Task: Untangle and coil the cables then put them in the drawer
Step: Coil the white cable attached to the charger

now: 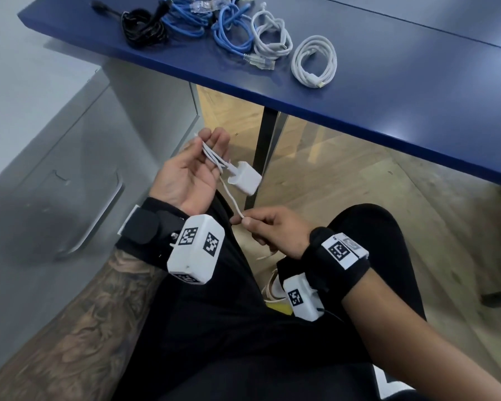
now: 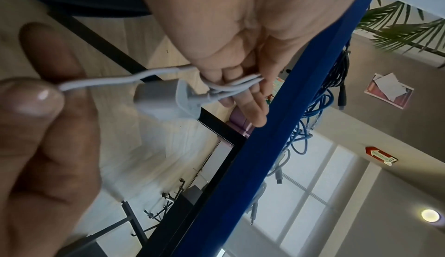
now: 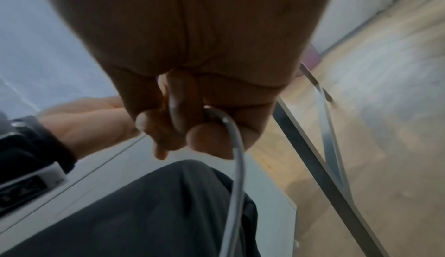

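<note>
Winding a thin white cable (image 1: 229, 195) below the tabletop (image 1: 388, 91), the left hand (image 1: 185, 175) lies palm up with fingers (image 1: 219, 140) nearly straight, several loops draped across them and a small boxy white plug (image 1: 245, 180) dangling just beside the palm. The right hand (image 1: 275, 230) pinches the free run between thumb and forefinger, the other fingers curled; the tail drops past the knee. This cable looks light, soft and smooth, likely to spring loose, so I would hold the loops near the plug, where the weight hangs. On the tabletop lie 2 white coils (image 1: 314, 62), rubbery blue cables (image 1: 229, 30) with clear clips, and a matte black bundle (image 1: 142, 28). A grey drawer unit (image 1: 70, 169) with a metal handle stands left, shut as far as I can tell.
</note>
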A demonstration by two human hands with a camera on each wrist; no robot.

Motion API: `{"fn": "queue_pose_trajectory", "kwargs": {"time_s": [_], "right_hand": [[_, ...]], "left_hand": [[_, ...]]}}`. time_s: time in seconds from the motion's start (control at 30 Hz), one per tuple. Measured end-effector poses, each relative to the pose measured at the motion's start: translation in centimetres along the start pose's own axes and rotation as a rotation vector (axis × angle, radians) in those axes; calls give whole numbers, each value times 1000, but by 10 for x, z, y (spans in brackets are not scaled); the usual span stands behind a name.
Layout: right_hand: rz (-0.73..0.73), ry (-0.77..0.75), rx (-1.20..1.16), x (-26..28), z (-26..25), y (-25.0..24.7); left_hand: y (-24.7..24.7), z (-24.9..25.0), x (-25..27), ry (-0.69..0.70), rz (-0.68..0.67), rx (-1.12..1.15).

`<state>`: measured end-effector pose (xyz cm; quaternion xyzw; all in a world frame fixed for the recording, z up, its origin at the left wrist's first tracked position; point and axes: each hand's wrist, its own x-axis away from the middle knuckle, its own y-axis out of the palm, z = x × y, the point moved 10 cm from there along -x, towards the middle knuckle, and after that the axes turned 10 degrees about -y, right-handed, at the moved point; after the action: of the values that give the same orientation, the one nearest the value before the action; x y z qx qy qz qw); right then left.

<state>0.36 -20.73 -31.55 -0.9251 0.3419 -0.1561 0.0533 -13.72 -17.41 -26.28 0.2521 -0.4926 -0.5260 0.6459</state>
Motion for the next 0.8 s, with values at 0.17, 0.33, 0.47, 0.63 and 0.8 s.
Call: {"fn": "queue_pose_trajectory", "kwargs": {"time_s": [0.17, 0.33, 0.47, 0.63, 0.8], "right_hand": [[73, -145, 244, 4, -55, -19], [352, -352, 132, 24, -109, -60], [349, -385, 11, 28, -123, -66], [468, -378, 277, 30, -111, -92], [522, -367, 388, 20, -88, -101]], "left_hand": [[-10, 8, -5, 94, 99, -228], [8, -10, -1, 137, 69, -789], [32, -32, 6, 112, -44, -1019], [32, -53, 12, -77, -101, -1178], [34, -59, 15, -247, -168, -847]]}}
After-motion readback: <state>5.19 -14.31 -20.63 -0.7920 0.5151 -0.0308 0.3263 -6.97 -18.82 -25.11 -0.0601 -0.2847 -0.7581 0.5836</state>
